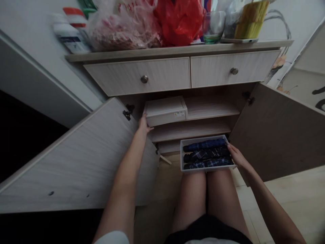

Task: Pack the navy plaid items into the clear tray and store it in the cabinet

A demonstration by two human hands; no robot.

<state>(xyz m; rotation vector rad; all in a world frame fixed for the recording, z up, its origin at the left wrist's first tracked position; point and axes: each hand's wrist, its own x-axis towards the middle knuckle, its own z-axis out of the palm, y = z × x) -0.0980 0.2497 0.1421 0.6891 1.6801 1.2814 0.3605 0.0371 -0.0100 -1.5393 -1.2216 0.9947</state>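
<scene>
A white storage box (pixel 166 113) with a small label sits on the upper shelf of the open cabinet, at its left end. My left hand (pixel 144 125) grips its front left corner, the thumb pointing right below the box. Over my thighs is a translucent plastic tray (pixel 181 152). My right hand (pixel 236 155) is closed on the tray's right rim. Three folded umbrellas lie side by side in it: a blue plaid umbrella (pixel 205 144), a black plaid umbrella (pixel 207 154) and a dark blue plaid umbrella (pixel 209 163).
The left cabinet door (pixel 83 162) and right cabinet door (pixel 281 132) stand wide apart. Above are two drawers with round knobs (pixel 144 79). The cabinet top carries a red plastic bag (pixel 179 22), a clear bag (pixel 124 30), a glass (pixel 214 27) and bottles (pixel 71 37).
</scene>
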